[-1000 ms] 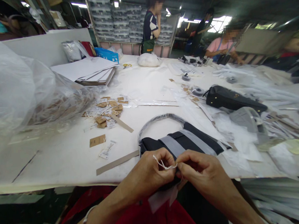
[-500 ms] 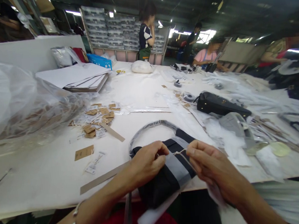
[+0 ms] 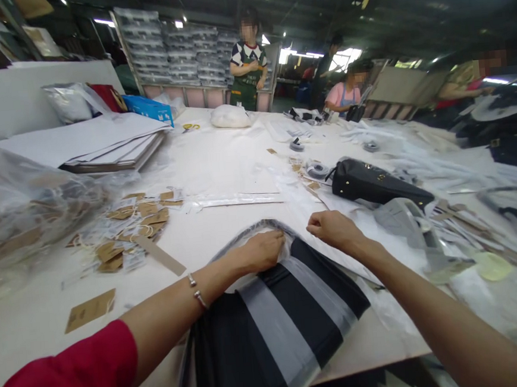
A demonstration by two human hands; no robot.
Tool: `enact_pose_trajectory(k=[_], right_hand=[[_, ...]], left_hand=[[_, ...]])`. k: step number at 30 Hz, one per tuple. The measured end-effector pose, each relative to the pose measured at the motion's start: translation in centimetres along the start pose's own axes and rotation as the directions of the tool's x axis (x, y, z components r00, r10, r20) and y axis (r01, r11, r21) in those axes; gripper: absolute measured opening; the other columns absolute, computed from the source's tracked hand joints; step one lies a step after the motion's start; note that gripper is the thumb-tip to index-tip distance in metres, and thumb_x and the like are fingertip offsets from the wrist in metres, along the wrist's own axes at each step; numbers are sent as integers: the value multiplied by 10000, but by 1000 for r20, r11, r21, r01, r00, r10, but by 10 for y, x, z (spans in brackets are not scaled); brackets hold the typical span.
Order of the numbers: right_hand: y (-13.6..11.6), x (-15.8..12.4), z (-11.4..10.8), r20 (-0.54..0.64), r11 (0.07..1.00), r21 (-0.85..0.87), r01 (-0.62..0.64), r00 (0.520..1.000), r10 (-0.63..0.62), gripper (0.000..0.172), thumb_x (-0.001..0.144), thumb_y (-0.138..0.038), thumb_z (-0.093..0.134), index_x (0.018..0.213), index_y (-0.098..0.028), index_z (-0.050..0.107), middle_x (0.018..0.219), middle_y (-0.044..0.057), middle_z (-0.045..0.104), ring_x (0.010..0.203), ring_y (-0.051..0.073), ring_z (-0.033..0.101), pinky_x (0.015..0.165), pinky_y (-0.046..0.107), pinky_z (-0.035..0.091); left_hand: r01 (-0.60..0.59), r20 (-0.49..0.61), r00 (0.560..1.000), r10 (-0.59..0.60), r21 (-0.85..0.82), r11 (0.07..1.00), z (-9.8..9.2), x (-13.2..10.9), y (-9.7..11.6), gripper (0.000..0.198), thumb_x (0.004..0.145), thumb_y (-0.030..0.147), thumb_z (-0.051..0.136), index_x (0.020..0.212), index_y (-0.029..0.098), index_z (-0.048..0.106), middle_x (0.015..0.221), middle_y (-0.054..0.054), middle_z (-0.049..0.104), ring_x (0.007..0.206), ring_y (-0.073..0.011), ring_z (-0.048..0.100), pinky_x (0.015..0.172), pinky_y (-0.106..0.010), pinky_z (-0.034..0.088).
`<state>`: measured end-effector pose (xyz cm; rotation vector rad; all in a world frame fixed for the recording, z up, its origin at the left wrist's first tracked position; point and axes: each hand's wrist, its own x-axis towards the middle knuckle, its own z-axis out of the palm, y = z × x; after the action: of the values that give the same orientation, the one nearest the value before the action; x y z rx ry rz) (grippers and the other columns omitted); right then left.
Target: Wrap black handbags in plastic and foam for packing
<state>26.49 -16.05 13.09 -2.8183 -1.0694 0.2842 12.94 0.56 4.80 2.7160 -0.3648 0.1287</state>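
Observation:
A black handbag [image 3: 285, 299] with two strips of pale wrapping across it lies tilted at the table's front edge, close to me. Its handle [image 3: 239, 237], wrapped in clear plastic, arches over the far side. My left hand [image 3: 265, 251] is closed at the bag's top, just inside the handle; what its fingertips pinch is hidden. To the right, my right hand [image 3: 333, 229] is raised just past the handle, fingers curled together; anything in them is too small to make out.
Brown paper tags [image 3: 146, 217] lie heaped on the left, beside a clear plastic bag [image 3: 40, 205]. A stack of white sheets [image 3: 88, 138] stands behind. Another black handbag [image 3: 374, 181] and a tape dispenser [image 3: 406, 223] lie right. Co-workers [image 3: 249, 69] are across the table.
My hands have left the string they held between them over the bag and moved farther away. The bag now shows larger and turned, with its wrapped strips facing me. The view has shifted right.

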Motion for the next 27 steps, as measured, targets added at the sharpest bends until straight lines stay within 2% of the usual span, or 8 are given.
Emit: enact_pose_trajectory(k=[4,7,10,13,16,19,21,27], right_hand=[[5,16,21,83,993,111,-51,996,42,85,697,-185,617,675,-188,699,781,101,700,769,233,616,618,296,360],[11,21,31,217,952,295,-87,976,22,76,671,-163,637,597,-176,645,612,49,625,599,169,572,547,260,361],[18,21,34,353,837,528,-147,934,-58,113,731,-263,631,658,-178,646,477,-38,494,422,85,418,442,208,300],[23,18,33,413,664,717,-213,897,-158,225,756,-402,648,790,-180,663,484,-74,476,367,41,306,383,172,227],[23,14,33,422,489,831,-266,874,-240,354,693,-462,741,892,-179,661,574,-52,586,396,45,422,400,161,325],[18,12,37,396,329,896,-298,873,-287,419,630,-440,822,917,-187,648,698,-16,679,572,99,613,594,214,509],[15,13,40,375,245,919,-310,881,-290,428,605,-409,855,904,-191,641,726,-15,698,636,110,648,681,233,534],[14,13,47,375,132,926,-352,895,-240,410,561,-340,897,837,-174,643,635,-35,674,517,80,585,519,177,477]], left_hand=[[-2,-47,999,1,-30,1000,16,11,-8,583,813,56,453,1392,73,393,1458,-213,465,1375,-280,430,1145,-437,356],[-27,-84,996,22,-55,998,14,12,-4,653,818,40,422,1457,96,300,1524,-201,379,1434,-273,337,1172,-462,317],[-59,-188,982,27,-169,984,2,11,5,639,849,52,416,1471,147,306,1542,-143,371,1452,-231,300,1209,-431,250],[15,-289,949,-125,-355,935,-9,14,12,540,863,123,489,1398,158,423,1457,-132,486,1381,-249,412,1182,-433,290],[108,-272,929,-251,-450,886,-14,21,13,328,942,252,445,1220,130,570,1226,-154,648,1162,-290,596,1040,-468,434],[112,-222,936,-273,-547,830,-16,30,12,303,976,259,375,1034,135,645,1010,-95,718,946,-224,674,897,-363,518],[101,-191,945,-264,-601,793,-15,34,12,272,953,207,404,1003,132,661,974,-67,731,911,-188,682,848,-293,529],[173,-137,934,-331,-636,752,-10,41,11,198,866,192,576,994,115,706,954,-69,754,868,-181,695,752,-241,518]])
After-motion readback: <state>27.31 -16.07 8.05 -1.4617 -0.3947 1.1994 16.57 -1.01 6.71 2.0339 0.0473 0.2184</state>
